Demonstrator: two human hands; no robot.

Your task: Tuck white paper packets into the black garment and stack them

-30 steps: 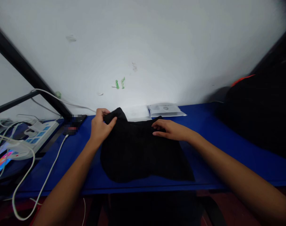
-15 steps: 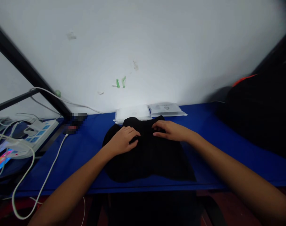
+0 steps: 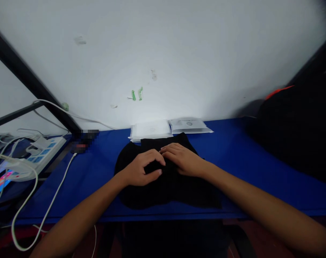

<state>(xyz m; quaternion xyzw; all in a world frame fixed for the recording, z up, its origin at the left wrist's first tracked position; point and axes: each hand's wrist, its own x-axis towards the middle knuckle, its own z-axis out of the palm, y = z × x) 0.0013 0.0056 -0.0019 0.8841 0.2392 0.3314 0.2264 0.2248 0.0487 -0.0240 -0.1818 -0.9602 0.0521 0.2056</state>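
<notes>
With the black cloth [image 3: 176, 190] lying mid-counter [image 3: 233, 150], its hem near the 6 o'clock edge, the left hand [image 3: 141, 169] pinches a fold and the right hand [image 3: 183, 159] presses flat at its 3 o'clock, so a hard tug could slide the cloth off.

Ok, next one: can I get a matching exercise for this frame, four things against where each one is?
Things:
1. black garment
2. power strip
3. white packets
4. black bag

Places:
a. far left
b. at the back, just beyond the dark fabric
c. far right
d. in the middle, under the left hand and right hand

Pairs: 1-d, 2-a, 3-b, 4-c
</notes>
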